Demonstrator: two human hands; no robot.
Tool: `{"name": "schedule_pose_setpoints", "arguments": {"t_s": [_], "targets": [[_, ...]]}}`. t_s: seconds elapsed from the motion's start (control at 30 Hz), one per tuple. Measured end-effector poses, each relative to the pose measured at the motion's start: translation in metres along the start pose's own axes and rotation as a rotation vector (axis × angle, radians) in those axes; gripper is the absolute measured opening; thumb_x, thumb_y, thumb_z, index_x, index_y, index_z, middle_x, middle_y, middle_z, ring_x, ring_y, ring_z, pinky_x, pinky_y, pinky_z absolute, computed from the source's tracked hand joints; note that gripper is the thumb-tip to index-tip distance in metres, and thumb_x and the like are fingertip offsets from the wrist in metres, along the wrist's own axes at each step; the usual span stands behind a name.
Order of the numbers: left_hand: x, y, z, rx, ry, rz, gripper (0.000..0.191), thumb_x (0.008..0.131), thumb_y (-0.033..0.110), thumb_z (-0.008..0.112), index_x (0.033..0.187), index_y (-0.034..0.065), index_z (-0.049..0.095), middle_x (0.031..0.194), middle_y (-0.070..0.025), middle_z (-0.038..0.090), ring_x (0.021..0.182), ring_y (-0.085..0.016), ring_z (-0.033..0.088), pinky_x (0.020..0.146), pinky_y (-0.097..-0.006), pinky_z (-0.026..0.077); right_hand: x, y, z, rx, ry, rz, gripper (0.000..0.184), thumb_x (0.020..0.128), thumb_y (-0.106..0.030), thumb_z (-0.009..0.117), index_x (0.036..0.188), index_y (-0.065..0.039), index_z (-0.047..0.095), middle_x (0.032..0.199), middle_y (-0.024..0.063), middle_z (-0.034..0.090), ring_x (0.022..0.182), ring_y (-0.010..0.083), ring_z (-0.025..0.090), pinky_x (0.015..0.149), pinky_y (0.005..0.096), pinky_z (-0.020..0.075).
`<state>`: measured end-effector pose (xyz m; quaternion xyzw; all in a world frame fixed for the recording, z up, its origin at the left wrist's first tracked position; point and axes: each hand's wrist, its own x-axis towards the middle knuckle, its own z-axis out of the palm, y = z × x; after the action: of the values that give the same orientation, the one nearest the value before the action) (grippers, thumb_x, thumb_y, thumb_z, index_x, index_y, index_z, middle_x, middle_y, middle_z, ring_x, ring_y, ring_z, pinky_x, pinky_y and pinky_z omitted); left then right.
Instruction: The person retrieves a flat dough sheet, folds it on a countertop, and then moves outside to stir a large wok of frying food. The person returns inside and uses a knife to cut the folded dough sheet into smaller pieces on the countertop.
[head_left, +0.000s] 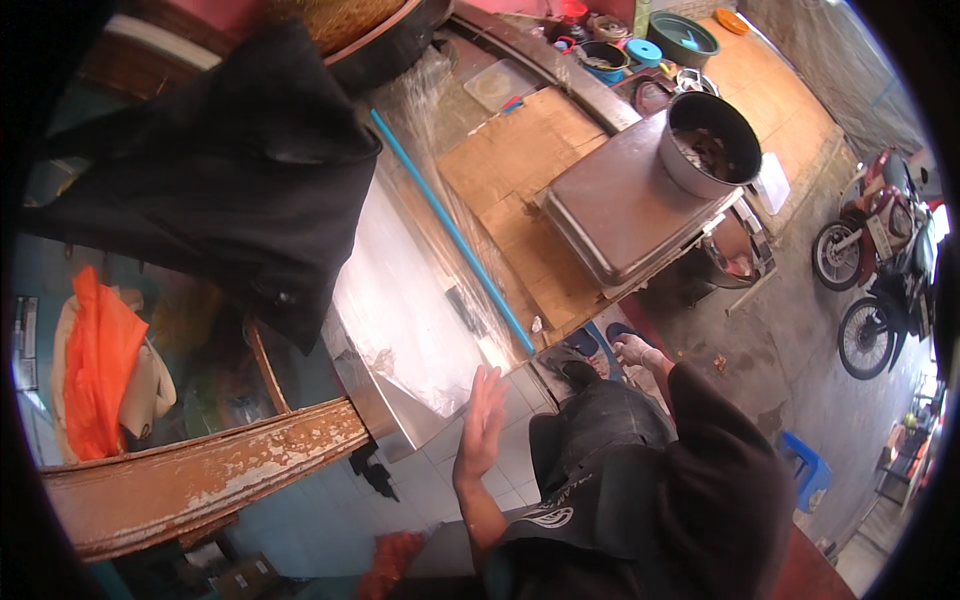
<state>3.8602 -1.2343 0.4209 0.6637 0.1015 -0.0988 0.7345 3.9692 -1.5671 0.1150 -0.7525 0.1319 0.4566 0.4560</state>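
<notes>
My left hand (482, 431) is raised with its fingers stretched out and nothing in it. It is near the front corner of a work surface covered with a white sheet (409, 300). Farther right, my right hand (637, 351) hangs low by the apron, its fingers loosely bent and no object visible in it. A blue rod (450, 229) lies along the right edge of the white sheet, beside crumpled clear plastic film (431, 161). Right of these, cardboard (525, 154) lies under a brown metal tray (619, 199). A deep round pan (709, 150) with residue inside stands on the tray.
Black cloth (247, 165) hangs at the left, above an orange plastic bag (97, 360) and a worn wooden beam (217, 457). Bowls and a green basin (682, 41) crowd the back. Motorcycles (877, 247) stand at right, and a blue plastic stool (806, 472) is nearer.
</notes>
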Motion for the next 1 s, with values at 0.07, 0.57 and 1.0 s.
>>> {"name": "schedule_pose_setpoints", "arguments": {"t_s": [0.07,0.57,1.0], "targets": [[0.009,0.012,0.01,-0.001,0.002,0.022,0.066,0.104,0.015,0.046,0.158,0.002,0.01,0.159,-0.0221,0.026,0.142,-0.035,0.036,0.117,-0.0429,0.027,-0.005,0.019,-0.015,-0.102,0.005,0.019,0.036,0.091,-0.021,0.051,0.12,-0.001,0.061,0.098,0.0126,0.07,0.076,0.0227,0.07,0.065,0.0378,0.0555],[0.078,-0.092,-0.052,0.477,0.538,0.458,0.071,0.097,0.016,0.06,0.155,0.0039,0.02,0.161,-0.0211,0.016,0.147,-0.038,0.022,0.119,-0.0459,0.023,-0.129,0.225,-0.045,0.134,0.268,0.059,0.035,0.097,-0.021,0.048,0.124,-0.001,0.057,0.101,0.0122,0.069,0.076,0.0218,0.069,0.065,0.0373,0.0576],[0.114,-0.115,-0.003,1.342,1.093,0.076,0.065,0.091,0.031,0.061,0.147,0.0139,0.033,0.157,-0.033,0.01,0.141,-0.051,0.025,0.107,-0.0655,0.031,-0.271,0.455,0.022,0.185,0.483,0.325,0.036,0.092,-0.025,0.059,0.122,-0.005,0.064,0.108,0.0148,0.071,0.09,0.027,0.071,0.077,0.042,0.0561]]}}
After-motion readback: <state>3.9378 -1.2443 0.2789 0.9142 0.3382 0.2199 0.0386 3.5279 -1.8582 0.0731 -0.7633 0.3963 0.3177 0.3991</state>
